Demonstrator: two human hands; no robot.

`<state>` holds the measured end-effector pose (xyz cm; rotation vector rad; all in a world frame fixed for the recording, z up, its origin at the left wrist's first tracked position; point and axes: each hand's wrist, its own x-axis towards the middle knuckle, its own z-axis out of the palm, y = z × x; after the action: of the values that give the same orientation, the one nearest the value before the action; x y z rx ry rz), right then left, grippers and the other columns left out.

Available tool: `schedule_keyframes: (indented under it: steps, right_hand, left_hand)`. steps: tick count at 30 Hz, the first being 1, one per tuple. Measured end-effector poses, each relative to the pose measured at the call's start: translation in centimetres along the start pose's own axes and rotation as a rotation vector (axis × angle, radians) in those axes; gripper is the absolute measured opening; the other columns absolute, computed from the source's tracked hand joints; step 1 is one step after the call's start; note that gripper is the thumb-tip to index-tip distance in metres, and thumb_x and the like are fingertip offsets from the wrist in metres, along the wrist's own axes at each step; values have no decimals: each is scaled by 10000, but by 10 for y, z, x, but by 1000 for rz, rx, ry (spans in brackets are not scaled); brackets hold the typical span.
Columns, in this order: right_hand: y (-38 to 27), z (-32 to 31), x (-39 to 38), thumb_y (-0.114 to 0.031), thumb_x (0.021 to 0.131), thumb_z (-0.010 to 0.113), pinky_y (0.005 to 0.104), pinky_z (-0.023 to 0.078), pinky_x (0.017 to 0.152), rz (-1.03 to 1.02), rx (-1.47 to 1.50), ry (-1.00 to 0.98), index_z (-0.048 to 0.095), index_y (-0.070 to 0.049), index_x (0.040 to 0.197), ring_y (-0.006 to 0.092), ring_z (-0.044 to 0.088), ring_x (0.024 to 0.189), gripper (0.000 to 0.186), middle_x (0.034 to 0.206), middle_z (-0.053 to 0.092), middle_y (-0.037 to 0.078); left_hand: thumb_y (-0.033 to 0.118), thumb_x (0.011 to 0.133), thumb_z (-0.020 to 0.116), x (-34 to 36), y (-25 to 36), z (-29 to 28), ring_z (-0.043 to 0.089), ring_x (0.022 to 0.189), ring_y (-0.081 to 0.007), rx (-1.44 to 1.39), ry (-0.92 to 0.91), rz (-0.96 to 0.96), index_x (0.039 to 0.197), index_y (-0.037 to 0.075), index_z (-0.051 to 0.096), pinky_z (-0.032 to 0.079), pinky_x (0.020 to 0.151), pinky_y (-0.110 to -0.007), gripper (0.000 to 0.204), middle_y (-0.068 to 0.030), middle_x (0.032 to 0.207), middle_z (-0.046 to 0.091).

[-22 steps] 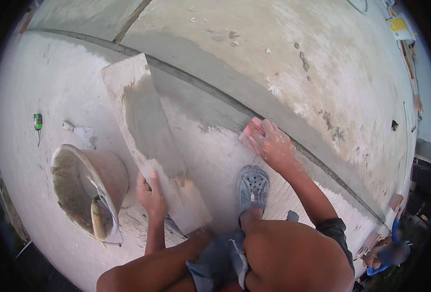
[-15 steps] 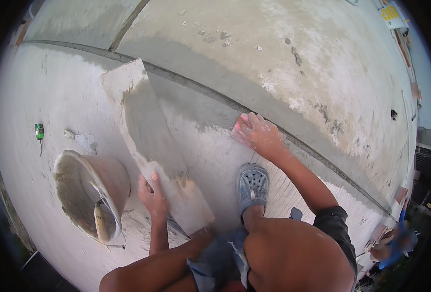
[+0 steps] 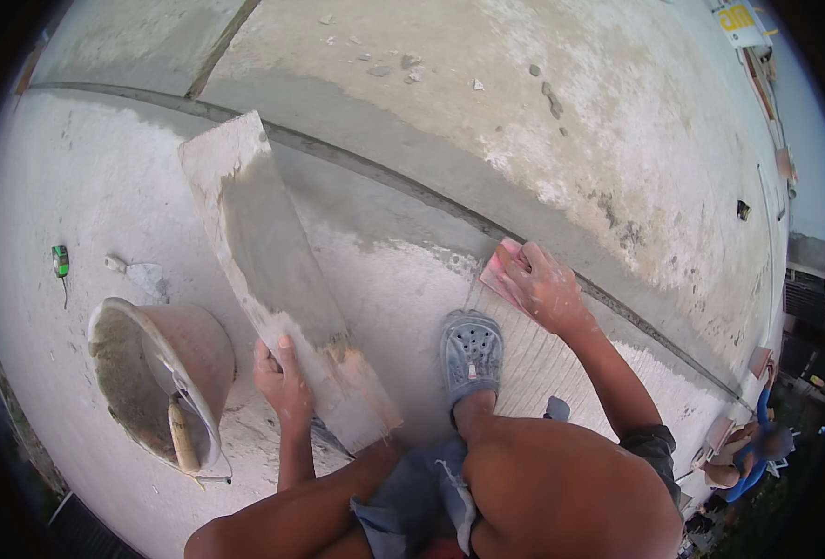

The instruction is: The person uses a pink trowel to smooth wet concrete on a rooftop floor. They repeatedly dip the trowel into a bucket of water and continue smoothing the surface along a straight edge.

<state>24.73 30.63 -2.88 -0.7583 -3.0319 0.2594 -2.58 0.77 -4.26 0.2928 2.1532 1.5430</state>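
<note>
My right hand (image 3: 547, 291) is curled over the far right edge of a pink pad (image 3: 501, 275), which sits on the near side of the dark seam (image 3: 412, 189); I cannot tell whether its whole face bears on the floor. To work well here, I'd hold the pad flat with even pressure, and run it alongside the seam so no paste gets dragged into the slot. To the left, my left hand (image 3: 285, 377) grips the near left edge of a long pale board (image 3: 231, 154), thumb on top, with wet grey paste (image 3: 268, 233) spread over its middle; a level board should stop that sliding off. Between my hands is my clog (image 3: 471, 359), best left out of the damp grey strip (image 3: 366, 210). Farther left stands a bucket (image 3: 212, 349) with a wooden handle (image 3: 182, 436) at its rim, and beyond it lie a small trowel (image 3: 145, 277) and a green tape measure (image 3: 60, 261).
</note>
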Motion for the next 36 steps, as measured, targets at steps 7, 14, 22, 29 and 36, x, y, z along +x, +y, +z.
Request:
schedule_keyframes:
  steps: [7,14,22,29,36]
  right_hand:
    - [26,44,-41,-263,951,704,401,534,684,47,76,-45,641,-132,1378,265,610,869,451,974,532,85]
    - [62,9,-133,-189,837,818,355,569,658,54,45,-140,663,-117,1355,220,635,827,546,917,554,64]
    - [9,32,6,-278,923,740,388,565,670,-44,88,51,667,-131,1333,228,628,835,441,941,533,65]
    - [63,3,-112,-225,944,725,377,581,681,107,15,-227,661,-104,1281,236,652,866,364,967,557,71]
    - [61,-26,-112,-193,868,805,342,591,662,66,-5,-193,695,-108,1222,210,652,818,381,949,567,47]
  left_hand:
    - [253,1090,584,3,12,10,619,1025,-133,-44,-2,-15,1282,-55,595,488,920,-285,363,-92,1158,680]
    - [252,1091,584,1,0,1,624,1030,-128,-45,3,-1,1298,-52,585,494,927,-287,368,-99,1157,683]
    - [261,1095,579,15,11,26,621,1006,-125,-68,-64,-38,1269,-49,594,493,911,-288,356,-96,1131,685]
    - [265,1090,592,12,4,15,622,1002,-120,14,-23,-11,1258,-52,600,492,895,-272,358,-88,1126,685]
    - [244,1086,599,12,5,22,622,1013,-123,-63,0,-34,1281,-55,595,493,907,-274,357,-88,1148,688]
